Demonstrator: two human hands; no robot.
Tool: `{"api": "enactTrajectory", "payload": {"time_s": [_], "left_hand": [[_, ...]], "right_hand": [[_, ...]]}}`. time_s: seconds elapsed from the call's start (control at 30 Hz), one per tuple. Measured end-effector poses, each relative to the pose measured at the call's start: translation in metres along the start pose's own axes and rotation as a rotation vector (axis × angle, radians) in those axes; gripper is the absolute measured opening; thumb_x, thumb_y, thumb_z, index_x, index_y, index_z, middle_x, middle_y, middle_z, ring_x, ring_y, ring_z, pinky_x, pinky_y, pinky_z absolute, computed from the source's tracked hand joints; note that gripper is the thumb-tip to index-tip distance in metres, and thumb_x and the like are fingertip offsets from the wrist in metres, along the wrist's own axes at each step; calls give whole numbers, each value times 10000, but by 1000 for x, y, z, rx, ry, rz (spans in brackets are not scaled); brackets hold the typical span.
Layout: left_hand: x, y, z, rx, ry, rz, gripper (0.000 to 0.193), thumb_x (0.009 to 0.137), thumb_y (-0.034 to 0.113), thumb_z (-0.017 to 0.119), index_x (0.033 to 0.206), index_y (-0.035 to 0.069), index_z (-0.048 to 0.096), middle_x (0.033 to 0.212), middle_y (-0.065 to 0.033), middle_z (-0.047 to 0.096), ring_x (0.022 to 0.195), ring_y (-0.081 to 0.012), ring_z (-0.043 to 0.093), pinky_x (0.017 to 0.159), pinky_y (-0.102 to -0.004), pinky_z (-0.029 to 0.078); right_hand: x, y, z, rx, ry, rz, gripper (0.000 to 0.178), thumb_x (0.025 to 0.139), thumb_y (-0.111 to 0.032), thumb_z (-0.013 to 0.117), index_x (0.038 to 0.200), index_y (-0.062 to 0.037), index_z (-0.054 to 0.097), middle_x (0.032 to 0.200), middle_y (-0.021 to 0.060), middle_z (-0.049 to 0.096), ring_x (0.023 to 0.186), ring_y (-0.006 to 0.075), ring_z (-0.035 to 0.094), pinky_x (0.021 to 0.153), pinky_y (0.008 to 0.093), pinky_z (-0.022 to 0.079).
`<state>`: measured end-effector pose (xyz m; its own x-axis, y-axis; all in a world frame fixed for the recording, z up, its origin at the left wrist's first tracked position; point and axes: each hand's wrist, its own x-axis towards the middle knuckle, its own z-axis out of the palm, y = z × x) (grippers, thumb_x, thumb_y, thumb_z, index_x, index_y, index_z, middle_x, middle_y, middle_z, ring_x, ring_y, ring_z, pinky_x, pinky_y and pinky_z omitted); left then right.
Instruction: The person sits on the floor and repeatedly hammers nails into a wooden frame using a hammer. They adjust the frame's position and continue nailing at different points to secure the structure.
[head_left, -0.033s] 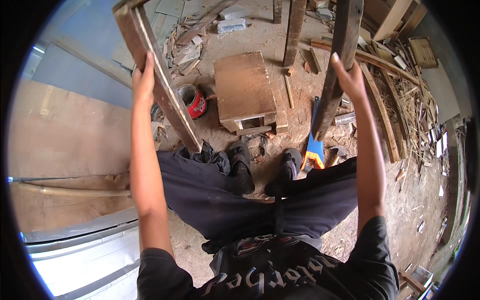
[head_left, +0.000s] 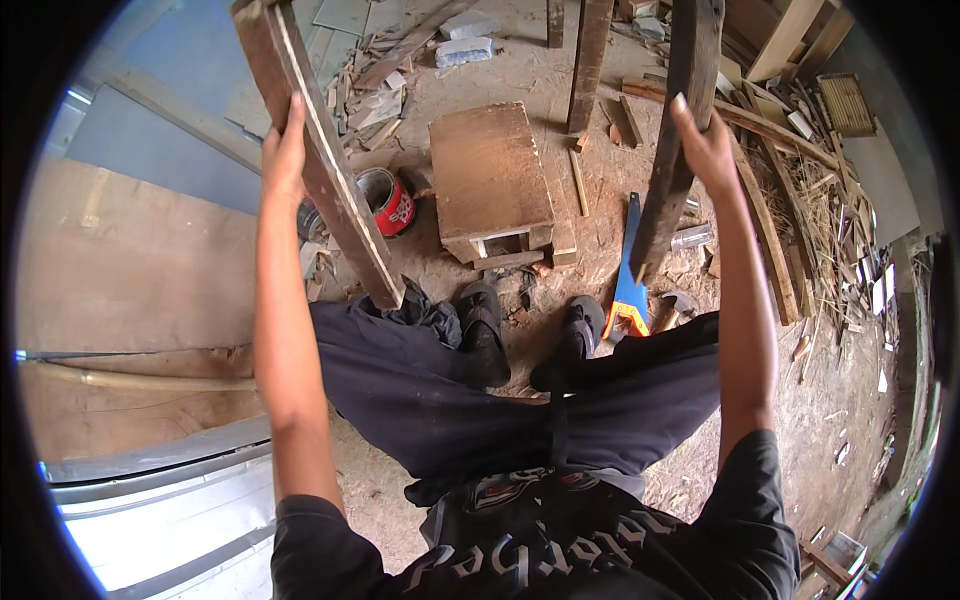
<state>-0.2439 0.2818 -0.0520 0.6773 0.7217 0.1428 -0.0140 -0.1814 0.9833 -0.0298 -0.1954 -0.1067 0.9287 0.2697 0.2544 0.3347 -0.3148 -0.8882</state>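
Observation:
My left hand [head_left: 285, 152] is closed around a dark wooden post [head_left: 335, 165] with a pale strip along one edge. Its lower end hangs over my left knee. Across from it, my right hand [head_left: 706, 150] grips a second dark wooden post [head_left: 672, 175], thumb along its near face. Both posts slant up out of the picture at the top, so their far ends are cut off. Two more upright posts [head_left: 590, 65] stand farther away; whether they join the held ones is hidden. A low wooden box [head_left: 488, 165] sits on the floor between the held posts.
A blue handsaw [head_left: 629, 270] with an orange handle lies by my right foot, beside a hammer [head_left: 676, 305]. Left of the box stands a red tin [head_left: 396, 210]. Scrap wood [head_left: 765, 190] and shavings are heaped on the right. Wooden panels [head_left: 140, 260] border the left.
Both hands have shifted very slightly outward and away from me, still on the posts. The posts have tilted a little; all else stays put.

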Motion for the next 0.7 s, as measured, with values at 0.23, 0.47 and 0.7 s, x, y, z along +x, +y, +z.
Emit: {"api": "enactTrajectory", "payload": {"time_s": [0.23, 0.47, 0.7], "left_hand": [[5, 34, 3, -140, -147, -177, 872, 823, 575, 786, 1410, -21, 539, 1363, -131, 609, 1235, -217, 573, 1055, -360, 434], [-11, 23, 5, -73, -57, -140, 809, 828, 534, 802, 1403, 15, 566, 1382, -112, 605, 1248, -210, 567, 1061, -347, 425], [9, -13, -2, -74, 185, 3, 1059, 864, 745, 611, 1459, -111, 426, 1516, -214, 451, 1382, -290, 443, 1133, -392, 362]], "right_hand": [[22, -29, -24, -93, 80, 74, 972, 847, -774, 608, 1316, 77, 617, 1276, 219, 652, 1229, 280, 590, 1081, 385, 424], [-1, -20, -13, -115, 83, 174, 1000, 833, -780, 614, 1320, 94, 605, 1236, 203, 661, 1173, 243, 603, 1029, 350, 444], [3, 2, 4, -27, 191, -83, 740, 934, -625, 618, 1275, 31, 638, 1170, 218, 707, 1132, 260, 662, 987, 358, 485]]}}
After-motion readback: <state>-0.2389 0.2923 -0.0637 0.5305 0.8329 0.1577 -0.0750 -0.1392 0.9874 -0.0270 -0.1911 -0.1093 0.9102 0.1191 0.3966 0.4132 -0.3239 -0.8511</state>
